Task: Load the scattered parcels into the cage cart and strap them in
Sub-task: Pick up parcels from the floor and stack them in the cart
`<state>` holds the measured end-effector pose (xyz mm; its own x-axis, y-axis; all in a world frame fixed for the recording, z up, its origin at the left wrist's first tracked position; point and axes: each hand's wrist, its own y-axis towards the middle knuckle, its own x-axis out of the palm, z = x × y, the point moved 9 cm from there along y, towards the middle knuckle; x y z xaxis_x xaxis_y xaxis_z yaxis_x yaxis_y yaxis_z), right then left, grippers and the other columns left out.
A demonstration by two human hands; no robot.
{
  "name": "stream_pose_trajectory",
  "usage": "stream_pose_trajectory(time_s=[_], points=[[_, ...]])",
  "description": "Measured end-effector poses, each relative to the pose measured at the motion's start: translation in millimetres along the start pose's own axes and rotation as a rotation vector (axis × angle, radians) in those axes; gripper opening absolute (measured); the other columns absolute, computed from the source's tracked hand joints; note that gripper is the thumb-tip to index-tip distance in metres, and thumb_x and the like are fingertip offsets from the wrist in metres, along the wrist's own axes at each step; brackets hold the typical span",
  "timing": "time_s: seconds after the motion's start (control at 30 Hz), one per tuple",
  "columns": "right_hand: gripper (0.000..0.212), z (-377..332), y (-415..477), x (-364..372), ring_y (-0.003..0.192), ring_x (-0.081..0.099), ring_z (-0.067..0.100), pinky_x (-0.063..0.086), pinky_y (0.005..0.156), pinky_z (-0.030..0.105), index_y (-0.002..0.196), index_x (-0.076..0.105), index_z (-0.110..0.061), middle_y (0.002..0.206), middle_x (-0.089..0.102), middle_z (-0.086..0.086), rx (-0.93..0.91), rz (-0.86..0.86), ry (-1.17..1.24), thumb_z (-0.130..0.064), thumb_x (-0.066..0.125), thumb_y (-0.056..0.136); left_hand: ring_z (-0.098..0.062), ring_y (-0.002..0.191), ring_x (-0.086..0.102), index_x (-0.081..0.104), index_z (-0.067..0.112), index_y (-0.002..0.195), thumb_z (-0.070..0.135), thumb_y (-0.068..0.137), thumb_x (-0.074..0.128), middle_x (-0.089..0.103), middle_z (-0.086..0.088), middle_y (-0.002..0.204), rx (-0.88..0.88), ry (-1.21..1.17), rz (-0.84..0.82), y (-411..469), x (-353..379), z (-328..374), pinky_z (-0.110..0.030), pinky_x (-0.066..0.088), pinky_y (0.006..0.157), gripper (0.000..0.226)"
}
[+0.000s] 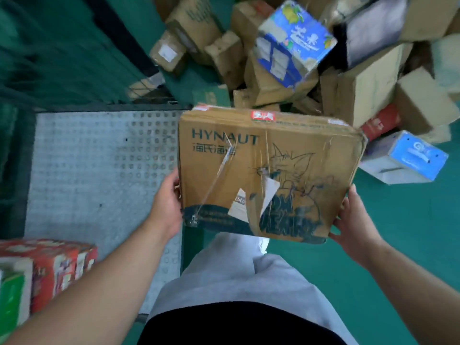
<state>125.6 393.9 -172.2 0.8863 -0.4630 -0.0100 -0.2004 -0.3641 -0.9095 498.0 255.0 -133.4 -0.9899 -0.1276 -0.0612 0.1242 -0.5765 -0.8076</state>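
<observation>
Over the right edge of the cart floor (99, 170), left hand (168, 205) and right hand (353, 220) are gripping HYNAUT box (268, 170); long axis running left-right, print upward.

Hiding under cardboard box (268, 170): fingertips of left hand (166, 202), and most fingers of right hand (353, 220) along its far-right edge. Also covering most of a white shoe (263, 245) and the lower trouser leg (236, 270). Smearing with motion blur: cart mesh wall (62, 58), parcel pile (361, 95), lettering on blue-and-white carton (293, 43). Running off the left edge: red carton (57, 265) and green-and-white carton (12, 300) touching it. Running off top and right edges: the pile. Reading as a smudge: print on the box's small label (239, 205).
</observation>
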Motion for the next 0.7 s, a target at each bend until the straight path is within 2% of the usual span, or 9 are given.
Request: stream_pose_trajectory(time_s=[0.07, 0.13, 0.23, 0.3, 0.37, 0.47, 0.57, 0.63, 0.7], points=[[0.053, 0.3, -15.4, 17.5, 0.119, 0.063, 0.015, 0.045, 0.106, 0.056, 0.127, 0.063, -0.045, 0.126, 0.069, -0.014, -0.028, -0.017, -0.091, -0.079, 0.043, 0.091, -0.021, 0.095, 0.070, 0.073, 0.021, 0.106, 0.053, 0.103, 0.044, 0.075, -0.005, 0.098, 0.005, -0.021, 0.029, -19.1, -29.6, -3.9, -0.037, 0.054, 0.079, 0.043], [0.033, -1.8, -29.4, 41.7, 0.115, 0.064, 0.019, 0.049, 0.102, 0.062, 0.119, 0.063, -0.038, 0.124, 0.070, -0.005, -0.033, -0.063, -0.181, -0.060, 0.055, 0.096, -0.026, 0.100, 0.071, 0.075, 0.021, 0.111, 0.055, 0.101, 0.046, 0.075, -0.011, 0.110, -0.008, -0.045, 0.055, -36.9, -63.1, -7.3, -0.046, 0.055, 0.093, 0.046], [0.013, -8.3, -48.9, 87.1, 0.112, 0.069, 0.032, 0.053, 0.096, 0.059, 0.109, 0.064, -0.038, 0.120, 0.073, 0.004, -0.026, -0.158, -0.305, -0.041, 0.063, 0.097, -0.032, 0.112, 0.070, 0.077, 0.023, 0.115, 0.058, 0.097, 0.048, 0.075, -0.011, 0.118, 0.004, -0.063, 0.073, -60.9, -111.8, -7.3, -0.057, 0.045, 0.109, 0.049], [0.015, -13.7, -62.2, 126.8, 0.112, 0.068, 0.036, 0.055, 0.086, 0.052, 0.112, 0.064, -0.041, 0.118, 0.074, 0.004, -0.019, -0.221, -0.357, -0.040, 0.063, 0.097, -0.031, 0.118, 0.067, 0.078, 0.025, 0.116, 0.056, 0.097, 0.046, 0.074, -0.009, 0.121, 0.029, -0.095, 0.060, -75.6, -144.6, -9.0, -0.058, 0.039, 0.114, 0.049], [0.026, -15.7, -73.2, 168.9, 0.106, 0.070, 0.034, 0.058, 0.079, 0.051, 0.122, 0.063, -0.037, 0.117, 0.075, 0.005, -0.008, -0.275, -0.382, -0.042, 0.062, 0.096, -0.029, 0.119, 0.067, 0.077, 0.024, 0.116, 0.058, 0.094, 0.048, 0.075, -0.008, 0.120, 0.031, -0.132, 0.088, -88.2, -180.6, -16.1, -0.056, 0.034, 0.116, 0.050], [0.038, -8.3, -89.2, 233.5, 0.088, 0.074, 0.031, 0.059, 0.070, 0.051, 0.130, 0.062, -0.028, 0.112, 0.076, 0.007, 0.016, -0.367, -0.442, -0.047, 0.060, 0.097, -0.031, 0.107, 0.071, 0.074, 0.018, 0.116, 0.063, 0.087, 0.055, 0.076, -0.013, 0.114, -0.009, -0.223, 0.181, -103.2, -239.4, -37.0, -0.053, 0.041, 0.110, 0.057], [0.042, 7.2, -102.9, 289.7, 0.103, 0.067, 0.033, 0.052, 0.088, 0.056, 0.132, 0.063, -0.030, 0.115, 0.076, 0.005, 0.015, -0.407, -0.528, -0.049, 0.060, 0.094, -0.027, 0.092, 0.072, 0.073, 0.018, 0.108, 0.057, 0.096, 0.051, 0.076, -0.013, 0.104, -0.040, -0.343, 0.245, -115.2, -292.7, -60.9, -0.046, 0.047, 0.090, 0.046], [0.041, 15.9, -113.0, 328.1, 0.110, 0.065, 0.033, 0.047, 0.100, 0.060, 0.132, 0.061, -0.036, 0.117, 0.075, 0.003, -0.015, -0.447, -0.608, -0.049, 0.060, 0.093, -0.027, 0.092, 0.071, 0.070, 0.016, 0.110, 0.056, 0.096, 0.052, 0.076, -0.013, 0.102, -0.048, -0.406, 0.288, -123.5, -326.4, -73.7, -0.046, 0.046, 0.092, 0.047], [0.044, 22.8, -124.4, 361.7, 0.115, 0.064, 0.035, 0.044, 0.104, 0.064, 0.131, 0.061, -0.038, 0.122, 0.073, 0.005, -0.029, -0.472, -0.669, -0.053, 0.062, 0.090, -0.029, 0.099, 0.070, 0.067, 0.011, 0.123, 0.059, 0.090, 0.057, 0.075, -0.016, 0.112, -0.035, -0.475, 0.320, -127.7, -355.9, -81.4, -0.052, 0.044, 0.102, 0.059]])
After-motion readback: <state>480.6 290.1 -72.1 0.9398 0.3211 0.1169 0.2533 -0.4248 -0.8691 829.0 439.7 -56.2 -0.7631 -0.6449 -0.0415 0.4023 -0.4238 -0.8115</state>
